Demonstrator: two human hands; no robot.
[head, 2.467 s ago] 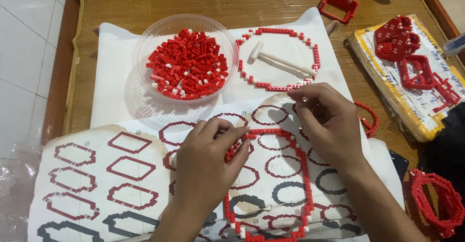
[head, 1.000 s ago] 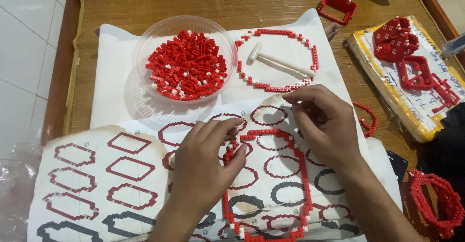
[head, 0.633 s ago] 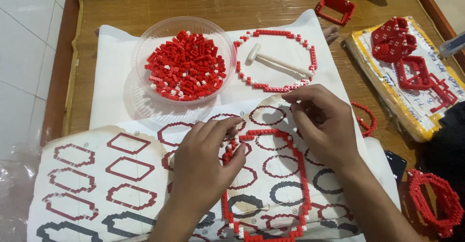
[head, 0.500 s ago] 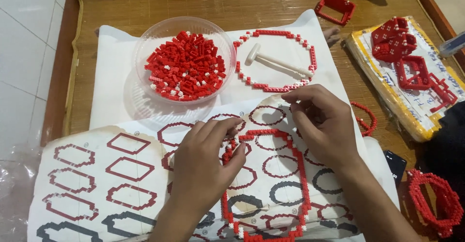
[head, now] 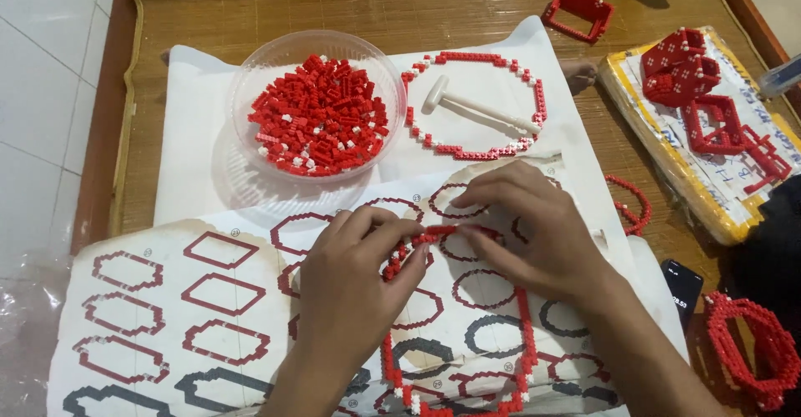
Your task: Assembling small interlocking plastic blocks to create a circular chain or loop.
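A white pattern sheet (head: 167, 300) printed with red and dark outlines fills the lower left; a yellow-edged package (head: 667, 167) lies at the right on the tabletop. At centre, the left hand (head: 355, 292) and right hand (head: 534, 233) pinch the red brick ring (head: 526, 342) with fingers pressed together.

Both hands, left hand (head: 355, 288) and right hand (head: 534, 233), pinch a red brick ring (head: 467, 334).
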